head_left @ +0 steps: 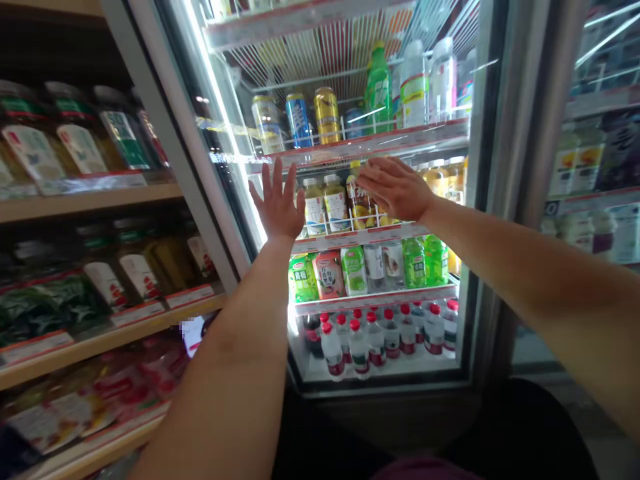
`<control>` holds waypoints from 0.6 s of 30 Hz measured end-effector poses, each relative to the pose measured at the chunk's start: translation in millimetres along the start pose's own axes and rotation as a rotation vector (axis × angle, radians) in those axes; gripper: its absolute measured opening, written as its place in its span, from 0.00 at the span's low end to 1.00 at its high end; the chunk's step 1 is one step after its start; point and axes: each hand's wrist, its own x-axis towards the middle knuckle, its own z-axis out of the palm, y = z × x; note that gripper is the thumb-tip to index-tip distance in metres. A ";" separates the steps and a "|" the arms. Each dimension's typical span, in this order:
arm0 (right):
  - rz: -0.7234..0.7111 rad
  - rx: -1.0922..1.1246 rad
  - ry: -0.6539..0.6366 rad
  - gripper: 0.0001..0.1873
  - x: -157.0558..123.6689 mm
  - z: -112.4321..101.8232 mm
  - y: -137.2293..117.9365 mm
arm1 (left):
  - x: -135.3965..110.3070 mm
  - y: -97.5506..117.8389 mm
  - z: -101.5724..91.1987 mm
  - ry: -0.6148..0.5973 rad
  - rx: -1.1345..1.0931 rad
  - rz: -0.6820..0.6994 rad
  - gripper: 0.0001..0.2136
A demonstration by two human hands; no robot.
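My left hand [278,205] is raised with its fingers spread, at the left side of a lit drinks fridge. To its right my right hand [395,188] reaches leftward, fingers stretched out flat and close together. Both are empty. Reflections show on the glass door [440,143]; whether either hand touches it I cannot tell. Behind and between the hands stand white-labelled bottles [335,203] and a brown-labelled bottle [361,207], partly covered by my right hand. On the shelf above are a blue can [299,120], a gold can [327,115] and a green bottle [379,90].
Below my hands are a row of green and pink drink cartons or bottles [329,275] and several red-capped bottles [359,343]. Wooden shelves [100,200] with dark bottles line the left. A metal door frame [525,167] rises at the right, beside another fridge.
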 end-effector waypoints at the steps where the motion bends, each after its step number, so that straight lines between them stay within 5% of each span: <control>1: 0.094 -0.038 0.050 0.27 -2.9 -0.1 -1.1 | -0.1 -0.3 0.4 0.001 0.003 0.003 0.30; 4: 0.234 -0.064 0.071 0.30 -10.8 1.1 -9.2 | 0.2 -1.2 1.5 0.001 -0.008 0.006 0.30; 9: 0.177 -0.016 -0.036 0.29 -14.1 1.8 -17.8 | 0.8 -5.4 3.6 0.008 -0.042 0.011 0.31; 14: 0.507 -0.137 0.151 0.30 -14.5 3.1 -19.1 | 1.0 -7.8 5.5 0.009 -0.026 0.034 0.31; 18: 0.399 -0.057 0.001 0.31 -15.9 -0.7 -25.5 | 0.3 -4.6 2.5 0.001 -0.062 -0.007 0.30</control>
